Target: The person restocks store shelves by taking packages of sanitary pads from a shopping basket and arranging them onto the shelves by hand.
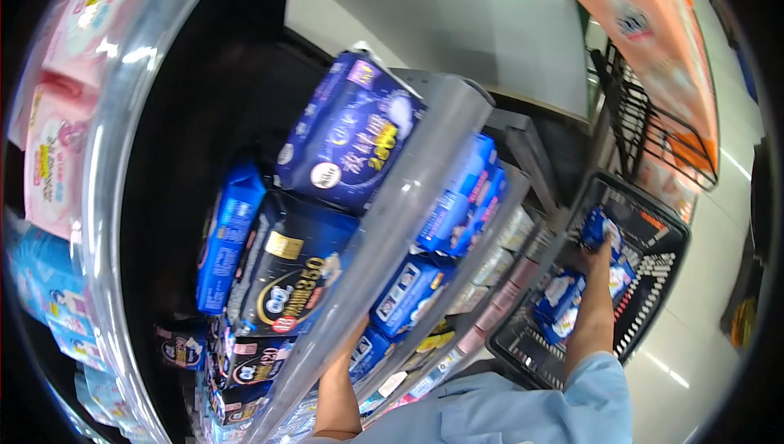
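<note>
My right hand (606,246) reaches down into a dark shopping basket (678,236) on the right. Its fingers are closed on a small blue packet (594,225) near the basket's far side. Below it, more blue-and-white packets (560,301) lie in the basket. My left forearm (337,399) runs up to the shelf, and the left hand is hidden at the clear rail (416,170), so its fingers do not show. Near that arm are blue packs (411,293) on a lower shelf and a black sanitary pad pack (286,281) behind the rail.
A purple sanitary pad pack (351,130) leans on top of the black ones. Pink packs (55,158) line the shelf at far left. Large orange tissue packs (645,28) stand beyond the basket by a black wire rack (653,122). Pale tiled floor (678,321) lies at right.
</note>
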Motion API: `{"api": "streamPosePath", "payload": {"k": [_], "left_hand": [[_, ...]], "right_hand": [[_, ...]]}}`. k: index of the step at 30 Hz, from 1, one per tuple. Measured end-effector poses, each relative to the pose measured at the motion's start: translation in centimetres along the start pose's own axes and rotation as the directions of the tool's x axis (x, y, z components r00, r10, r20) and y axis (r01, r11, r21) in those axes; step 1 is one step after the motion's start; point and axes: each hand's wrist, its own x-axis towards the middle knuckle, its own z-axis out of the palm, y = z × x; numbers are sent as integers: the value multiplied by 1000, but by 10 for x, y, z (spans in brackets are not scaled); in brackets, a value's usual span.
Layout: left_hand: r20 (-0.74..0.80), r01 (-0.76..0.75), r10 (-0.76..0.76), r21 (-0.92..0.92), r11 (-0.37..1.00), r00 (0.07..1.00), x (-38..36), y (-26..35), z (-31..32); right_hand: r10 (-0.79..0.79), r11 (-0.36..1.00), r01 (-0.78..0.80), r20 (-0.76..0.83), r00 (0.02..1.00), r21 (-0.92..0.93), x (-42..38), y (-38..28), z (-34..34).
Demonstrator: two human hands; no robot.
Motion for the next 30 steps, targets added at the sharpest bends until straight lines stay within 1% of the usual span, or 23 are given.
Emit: {"api": "streamPosePath", "payload": {"k": [1, 3, 5, 7, 9, 10, 11, 12, 13, 15, 16, 17, 18, 19, 20, 21, 23, 25, 27, 28, 29, 30], "left_hand": [[1, 2, -2, -17, 1000, 1000, -1, -6, 9], [4, 6, -6, -51, 999, 1000, -2, -17, 28], [-8, 28, -31, -212, 977, 999, 3, -2, 5], [-1, 3, -4, -154, 988, 1000, 1, -2, 6], [-3, -28, 28, -210, 977, 1000, 3, -2, 3], [-109, -92, 76, -149, 985, 991, 3, -1, 2], [-185, -133, 106, -141, 981, 977, 4, 1, 2], [-259, -173, 135, -127, 977, 956, 5, 3, 2], [-274, -177, 132, -148, 973, 953, 3, 1, 6], [-273, -170, 92, -278, 945, 958, 3, -2, 16], [-243, -138, 38, -407, 903, 969, 2, -1, 21], [-245, -131, -33, -622, 772, 969, 4, 1, 24], [-246, -139, -104, -796, 589, 964, 6, 2, 28], [-309, -247, 100, -483, 840, 946, 10, -2, 11], [-357, -353, 300, -92, 931, 884, 14, -7, -5], [-291, -284, 223, -187, 940, 930, 12, -5, -15], [-135, -128, 84, -355, 926, 987, 6, 0, -29], [48, 45, -24, -483, 875, 999, -4, 3, -38], [240, 220, -97, -562, 797, 966, -16, 4, -47], [128, 133, -69, -611, 781, 989, -29, 6, -52], [5, 62, -78, -659, 750, 997, -43, 10, -50], [-117, -13, -95, -696, 718, 989, -57, 17, -47]], "right_hand": [[36, 997, -35, -20, 999, 70, 8, 2, 1], [67, 997, -57, -196, 978, 53, -11, -3, 11], [18, 998, -15, -54, 998, 61, -4, -1, 2], [13, 998, -12, -16, 1000, 57, -14, -6, -1], [12, 999, -13, 34, 999, 49, -47, -10, -1], [51, 996, -57, 87, 995, 69, -60, -10, -5], [88, 991, -101, 140, 986, 85, -74, -11, -11], [65, 994, -81, 209, 976, 69, -89, -10, -18], [45, 997, -61, 276, 960, 51, -103, -6, -27], [59, 997, -74, 368, 928, 27, -137, 0, -43], [83, 997, -81, 368, 926, -21, -165, 2, -47], [107, 994, -89, 365, 925, -67, -193, 6, -52], [125, 988, -76, 389, 913, -138, -208, 12, -62], [142, 977, -60, 410, 901, -206, -222, 17, -73], [201, 961, -99, 411, 889, -257, -238, 22, -81], [260, 942, -136, 405, 877, -308, -254, 27, -89], [342, 913, -188, 428, 837, -361, -297, 36, -95], [421, 869, -217, 435, 796, -444, -329, 44, -99], [461, 839, -167, 513, 724, -517, -366, 46, -93], [450, 833, -100, 561, 695, -544, -385, 47, -87], [441, 823, -29, 607, 661, -567, -399, 47, -81], [447, 793, 29, 614, 651, -608, -403, 49, -79]]}}
